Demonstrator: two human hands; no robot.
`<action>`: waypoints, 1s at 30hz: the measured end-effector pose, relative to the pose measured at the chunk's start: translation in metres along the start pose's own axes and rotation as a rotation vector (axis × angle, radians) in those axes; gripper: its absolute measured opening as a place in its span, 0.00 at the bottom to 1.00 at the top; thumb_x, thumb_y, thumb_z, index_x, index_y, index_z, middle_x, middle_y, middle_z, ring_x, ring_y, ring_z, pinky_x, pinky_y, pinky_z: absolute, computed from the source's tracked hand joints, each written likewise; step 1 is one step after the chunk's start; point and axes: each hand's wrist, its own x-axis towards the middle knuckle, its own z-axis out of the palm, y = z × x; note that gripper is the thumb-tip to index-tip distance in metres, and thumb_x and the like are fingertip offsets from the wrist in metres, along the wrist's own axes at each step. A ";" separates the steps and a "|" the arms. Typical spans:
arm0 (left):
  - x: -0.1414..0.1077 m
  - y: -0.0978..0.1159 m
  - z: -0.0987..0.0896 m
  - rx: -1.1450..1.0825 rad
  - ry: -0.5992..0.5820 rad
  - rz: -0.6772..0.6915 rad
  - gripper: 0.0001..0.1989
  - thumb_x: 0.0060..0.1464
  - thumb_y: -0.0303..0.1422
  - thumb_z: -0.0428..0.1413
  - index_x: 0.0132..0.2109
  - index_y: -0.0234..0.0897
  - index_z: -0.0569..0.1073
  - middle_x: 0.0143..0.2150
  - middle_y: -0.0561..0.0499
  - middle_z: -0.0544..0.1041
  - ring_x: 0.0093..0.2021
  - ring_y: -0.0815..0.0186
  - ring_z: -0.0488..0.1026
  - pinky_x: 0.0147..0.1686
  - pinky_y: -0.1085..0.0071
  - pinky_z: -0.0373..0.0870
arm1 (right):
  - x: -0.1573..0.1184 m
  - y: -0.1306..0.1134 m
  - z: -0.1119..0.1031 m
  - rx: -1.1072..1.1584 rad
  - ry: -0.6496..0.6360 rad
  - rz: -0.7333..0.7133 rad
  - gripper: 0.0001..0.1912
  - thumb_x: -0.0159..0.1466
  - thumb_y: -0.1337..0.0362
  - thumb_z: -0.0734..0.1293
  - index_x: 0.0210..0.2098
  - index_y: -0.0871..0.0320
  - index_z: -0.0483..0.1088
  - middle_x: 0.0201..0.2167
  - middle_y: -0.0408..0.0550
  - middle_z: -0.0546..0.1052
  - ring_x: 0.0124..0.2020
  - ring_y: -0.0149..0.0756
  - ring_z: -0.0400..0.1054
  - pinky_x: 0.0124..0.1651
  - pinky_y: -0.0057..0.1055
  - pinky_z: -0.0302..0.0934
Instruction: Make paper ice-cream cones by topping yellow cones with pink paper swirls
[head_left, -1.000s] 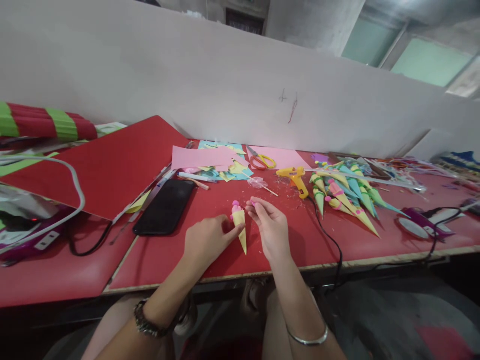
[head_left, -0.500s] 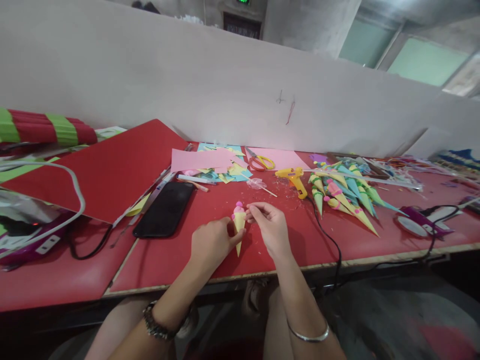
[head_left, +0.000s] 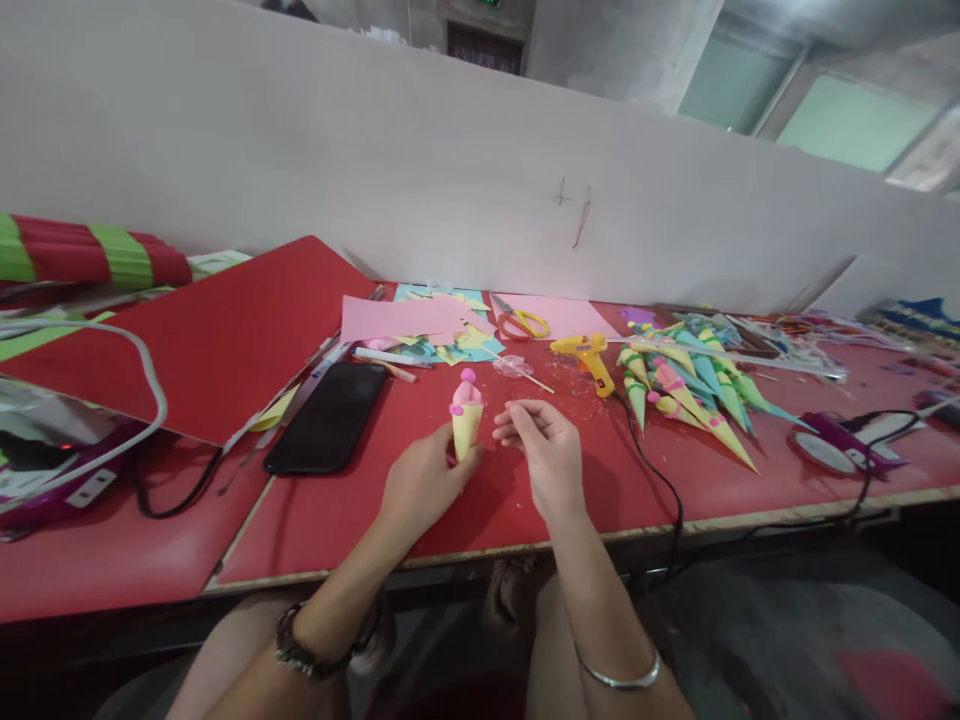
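Observation:
A yellow paper cone (head_left: 466, 428) with a pink top and small pink balls stands upright in my left hand (head_left: 429, 480), pinched near its lower part. Just right of the cone is my right hand (head_left: 551, 455), apart from it, with curled fingers and the thumb close to the fingertips; whether something tiny is between them cannot be made out. Beyond my hands lie a yellow glue gun (head_left: 587, 357), a clear-wrapped stick (head_left: 516, 368) and scissors (head_left: 523, 322). A pile of yellow, green and blue paper cones (head_left: 694, 375) rests to the right.
A black phone (head_left: 328, 418) lies left of my hands, near a large red sheet (head_left: 217, 340). Pink paper (head_left: 397, 318) and scraps are at the back before a white partition (head_left: 450, 170). The glue gun's black cord (head_left: 660, 475) runs over the table's front edge.
My left hand has raised and turned the cone, moving it slightly left and away from my right hand. My right hand has shifted slightly right, and its fingertips no longer meet the cone.

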 end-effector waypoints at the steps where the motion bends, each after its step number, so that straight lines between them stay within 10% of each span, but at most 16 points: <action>1: 0.001 0.000 0.001 -0.054 0.010 0.014 0.14 0.52 0.41 0.45 0.31 0.35 0.69 0.25 0.50 0.72 0.24 0.67 0.67 0.22 0.75 0.50 | -0.001 -0.001 0.001 0.001 -0.005 0.003 0.07 0.55 0.61 0.66 0.26 0.59 0.69 0.20 0.40 0.73 0.18 0.24 0.66 0.23 0.22 0.61; 12: -0.001 -0.004 0.005 -0.212 0.051 0.104 0.25 0.51 0.48 0.44 0.18 0.33 0.64 0.15 0.56 0.56 0.18 0.73 0.53 0.20 0.75 0.45 | -0.003 0.002 0.005 0.035 -0.005 -0.023 0.08 0.55 0.62 0.65 0.32 0.59 0.71 0.23 0.42 0.75 0.24 0.28 0.69 0.30 0.26 0.65; 30: -0.003 -0.001 0.003 -0.100 -0.067 0.165 0.18 0.54 0.43 0.45 0.31 0.35 0.71 0.24 0.51 0.73 0.24 0.66 0.68 0.22 0.75 0.52 | -0.004 0.000 0.004 -0.084 0.039 -0.270 0.04 0.56 0.64 0.65 0.28 0.58 0.69 0.29 0.42 0.70 0.31 0.28 0.65 0.36 0.26 0.61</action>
